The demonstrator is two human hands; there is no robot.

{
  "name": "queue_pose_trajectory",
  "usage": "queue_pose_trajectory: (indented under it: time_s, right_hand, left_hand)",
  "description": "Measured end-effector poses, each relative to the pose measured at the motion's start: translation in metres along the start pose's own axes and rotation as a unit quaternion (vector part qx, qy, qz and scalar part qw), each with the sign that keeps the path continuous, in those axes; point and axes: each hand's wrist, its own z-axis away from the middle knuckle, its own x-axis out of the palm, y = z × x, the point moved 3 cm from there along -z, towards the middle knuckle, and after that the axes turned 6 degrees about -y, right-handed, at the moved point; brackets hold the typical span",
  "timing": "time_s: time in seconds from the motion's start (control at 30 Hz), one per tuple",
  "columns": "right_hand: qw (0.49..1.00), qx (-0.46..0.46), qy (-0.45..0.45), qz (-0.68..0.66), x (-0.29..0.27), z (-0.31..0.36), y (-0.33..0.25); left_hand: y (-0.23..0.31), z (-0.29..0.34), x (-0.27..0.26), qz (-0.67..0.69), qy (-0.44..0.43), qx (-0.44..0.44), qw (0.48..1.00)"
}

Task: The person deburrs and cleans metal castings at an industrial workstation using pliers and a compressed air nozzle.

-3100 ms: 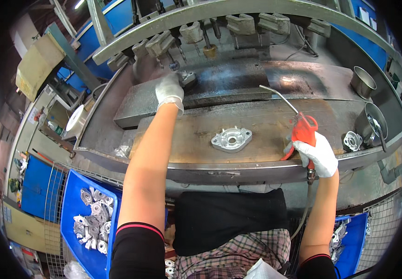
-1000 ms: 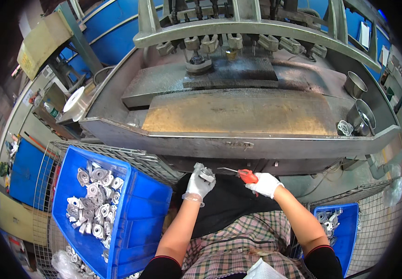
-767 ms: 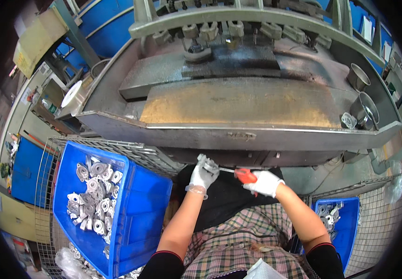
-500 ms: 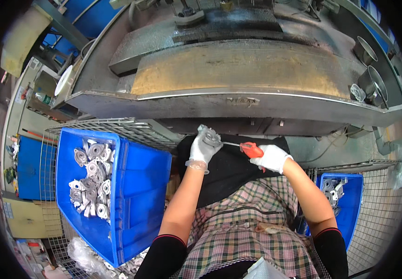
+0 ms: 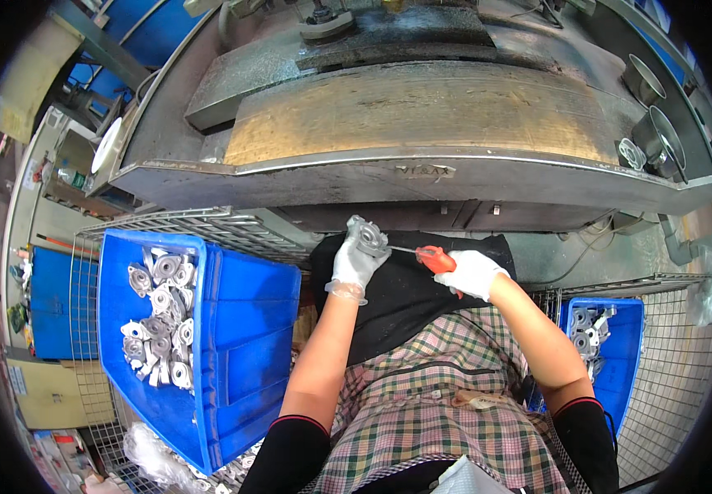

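The person is sitting below the bench's (image 5: 422,177) front edge, left hand (image 5: 354,263) gripping a metal casting (image 5: 367,237) while the right hand (image 5: 473,273) is pointing a red-handled tool (image 5: 431,258) at it. Blue bins (image 5: 232,329) of castings are flanking the lap.

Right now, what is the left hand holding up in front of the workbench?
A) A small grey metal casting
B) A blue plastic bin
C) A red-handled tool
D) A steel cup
A. The gloved left hand grips a small grey metal casting, while the red-handled tool is in the right hand with its thin tip pointed at the casting.
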Motion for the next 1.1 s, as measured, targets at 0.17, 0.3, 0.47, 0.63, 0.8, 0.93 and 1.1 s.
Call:
queue_pose_trajectory:
  time_s: [0.17,0.3,0.47,0.63,0.8,0.93,1.1]
  right_hand:
    - [1.000,0.000,0.005,0.011,-0.002,-0.007,0.004]
    - [1.000,0.005,0.010,-0.004,-0.005,-0.013,0.010]
    - [1.000,0.009,0.006,-0.014,-0.005,-0.007,0.005]
    - [1.000,-0.014,-0.007,-0.017,-0.003,-0.002,-0.011]
    - [0.999,-0.038,0.014,-0.029,-0.009,-0.015,-0.023]
    - [0.998,-0.050,0.030,-0.025,-0.013,-0.028,-0.033]
    - [0.998,-0.052,0.039,-0.001,-0.014,-0.036,-0.043]
  left_hand:
    - [-0.001,0.000,0.003,-0.002,-0.007,0.006,1.000]
    - [-0.001,-0.003,-0.001,0.007,-0.015,0.004,1.000]
    - [-0.002,-0.005,0.000,0.001,0.001,-0.006,1.000]
    - [0.000,-0.008,-0.009,-0.017,-0.005,-0.002,1.000]
    - [-0.001,-0.005,-0.003,-0.011,-0.038,0.018,0.999]
    - [-0.001,-0.004,-0.003,-0.019,-0.006,0.003,1.000]
    - [-0.001,-0.001,-0.008,-0.003,-0.029,0.017,0.999]
